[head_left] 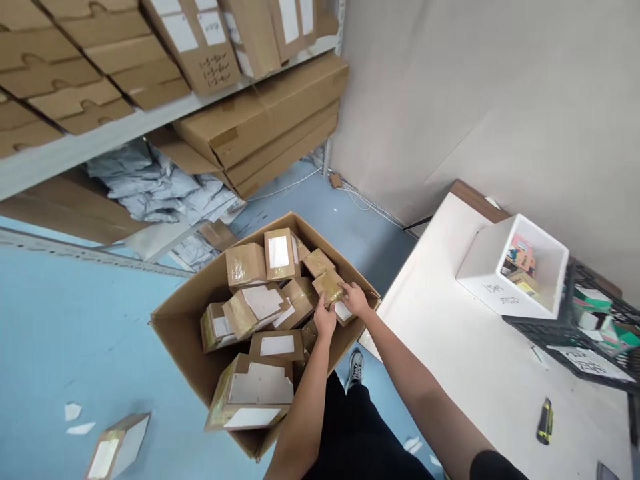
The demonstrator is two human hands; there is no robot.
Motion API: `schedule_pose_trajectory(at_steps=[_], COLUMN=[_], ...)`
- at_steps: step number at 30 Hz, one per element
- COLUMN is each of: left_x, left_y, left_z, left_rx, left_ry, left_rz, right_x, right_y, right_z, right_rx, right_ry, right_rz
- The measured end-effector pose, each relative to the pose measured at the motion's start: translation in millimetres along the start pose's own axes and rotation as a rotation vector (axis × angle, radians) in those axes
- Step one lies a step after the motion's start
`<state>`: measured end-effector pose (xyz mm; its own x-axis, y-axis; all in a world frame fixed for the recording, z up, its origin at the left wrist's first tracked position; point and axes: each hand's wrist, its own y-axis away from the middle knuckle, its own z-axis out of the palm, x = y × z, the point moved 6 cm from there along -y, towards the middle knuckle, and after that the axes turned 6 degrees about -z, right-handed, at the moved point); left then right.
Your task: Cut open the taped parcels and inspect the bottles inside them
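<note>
A large open cardboard box (180, 333) stands on the blue floor, filled with several small taped parcels bearing white labels. Both my hands reach down into its right side. My left hand (325, 320) and my right hand (355, 299) are closed on the two sides of one small taped parcel (327, 285) near the box's right rim. Other parcels (253, 303) lie heaped to the left of it, and a bigger one (253, 393) rests on the near rim.
A white table (465, 347) stands to the right with a white foam bin (510, 267), a black crate (600, 320) and a yellow-black knife (546, 420). Shelving with flat cartons (265, 120) and grey mailer bags (155, 187) is at left. A loose parcel (116, 447) lies on the floor.
</note>
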<state>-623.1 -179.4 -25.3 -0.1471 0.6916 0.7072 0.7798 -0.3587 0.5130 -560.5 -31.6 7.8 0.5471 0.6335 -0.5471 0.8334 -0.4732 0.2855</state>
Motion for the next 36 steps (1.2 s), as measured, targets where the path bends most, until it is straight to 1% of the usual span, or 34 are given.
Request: schedule_pose_trajectory(at_steps=[2, 5, 7, 9, 10, 12, 14, 16, 18, 19, 21, 22, 24, 26, 28, 30, 31, 33, 36], left_x=[27.2, 83.3, 126.2, 168.2, 187.4, 219.9, 242.9, 256.4, 259.8, 257.1, 242.0, 229.4, 195.7, 156.9, 129.0, 116.2, 114.1, 116.0, 130.4], left_y=[18.1, 44.2, 61.8, 82.4, 95.0, 125.8, 163.7, 206.6, 250.6, 271.3, 307.2, 321.8, 343.6, 356.3, 361.7, 362.2, 360.7, 355.4, 349.6], left_z=[-15.8, -34.3, -38.6, -31.9, -23.7, 1.6, 37.6, 83.4, 136.1, 163.7, 218.9, 245.7, 295.1, 334.4, 358.0, 370.4, 373.7, 376.9, 379.0], left_rx=[0.09, 0.185, 0.201, 0.157, 0.115, 0.012, -0.091, -0.205, -0.333, -0.394, -0.489, -0.528, -0.601, -0.684, -0.725, -0.764, -0.785, -0.823, -0.908], left_ry=[0.008, -0.008, -0.047, -0.078, -0.085, -0.085, -0.079, -0.072, -0.058, -0.051, -0.061, -0.091, -0.204, -0.342, -0.391, -0.385, -0.383, -0.387, -0.361], left_rz=[0.065, 0.232, 0.355, 0.478, 0.539, 0.655, 0.746, 0.816, 0.848, 0.845, 0.801, 0.763, 0.661, 0.539, 0.482, 0.463, 0.441, 0.372, 0.344], right_x=[-19.8, -39.9, -40.1, -27.7, -17.1, 11.2, 45.6, 82.8, 120.4, 138.7, 173.3, 189.4, 219.5, 244.3, 262.2, 275.7, 281.3, 291.2, 302.7], right_y=[7.0, 28.9, 53.5, 86.8, 106.7, 152.6, 205.4, 262.7, 321.1, 349.5, 401.2, 423.6, 461.7, 493.9, 519.9, 537.3, 542.0, 543.2, 528.1], right_z=[-33.9, -89.2, -125.2, -157.2, -171.4, -195.8, -214.8, -228.2, -234.3, -233.8, -224.2, -214.7, -187.0, -154.3, -128.1, -113.6, -111.1, -113.0, -123.6], right_rx=[0.048, 0.206, 0.354, 0.508, 0.584, 0.723, 0.837, 0.925, 0.996, 1.026, 1.046, 1.026, 0.92, 0.783, 0.71, 0.695, 0.705, 0.746, 0.817], right_ry=[-0.011, -0.052, -0.087, -0.122, -0.141, -0.175, -0.192, -0.184, -0.16, -0.146, -0.131, -0.141, -0.202, -0.294, -0.381, -0.449, -0.473, -0.516, -0.613], right_rz=[-0.038, -0.071, -0.075, -0.065, -0.055, -0.017, 0.043, 0.13, 0.252, 0.326, 0.491, 0.577, 0.758, 0.919, 0.989, 0.983, 0.962, 0.91, 0.82])
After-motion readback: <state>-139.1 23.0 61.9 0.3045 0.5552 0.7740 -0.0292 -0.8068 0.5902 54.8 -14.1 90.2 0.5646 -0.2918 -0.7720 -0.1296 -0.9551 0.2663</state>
